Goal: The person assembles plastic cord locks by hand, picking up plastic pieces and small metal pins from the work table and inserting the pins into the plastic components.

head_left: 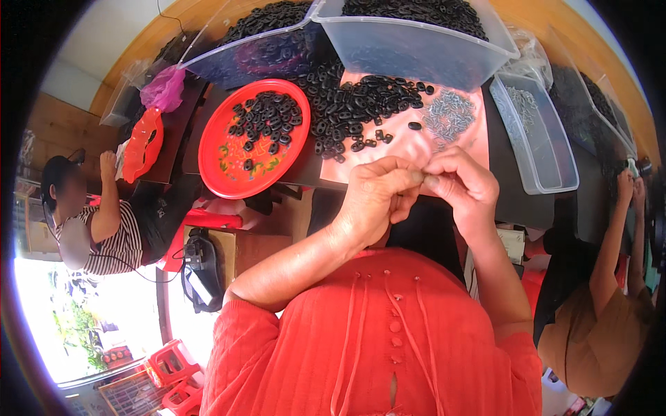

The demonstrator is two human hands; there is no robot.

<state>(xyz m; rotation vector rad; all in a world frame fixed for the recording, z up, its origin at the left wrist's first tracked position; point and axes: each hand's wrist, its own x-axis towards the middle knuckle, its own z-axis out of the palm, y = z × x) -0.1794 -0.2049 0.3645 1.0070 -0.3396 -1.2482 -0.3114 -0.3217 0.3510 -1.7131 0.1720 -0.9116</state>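
Note:
My left hand (380,186) and my right hand (466,182) meet fingertip to fingertip above the near edge of a pink sheet (399,147). Both are closed in a pinch, and whatever sits between the fingertips is too small or hidden to name. Just beyond my right hand lies a pile of small silver screw-like metal pieces (449,114). A heap of small black oval parts with holes (340,104) spreads over the sheet and table, left of the metal pieces. One loose black oval piece (415,125) rests apart, close to the pile.
At left stands a round red tray (208,149) holding more black parts. Clear bins (416,52) of black parts line the back. A narrow clear box (555,163) with metal pieces is at right. One person (111,229) sits left, another (596,326) works at right.

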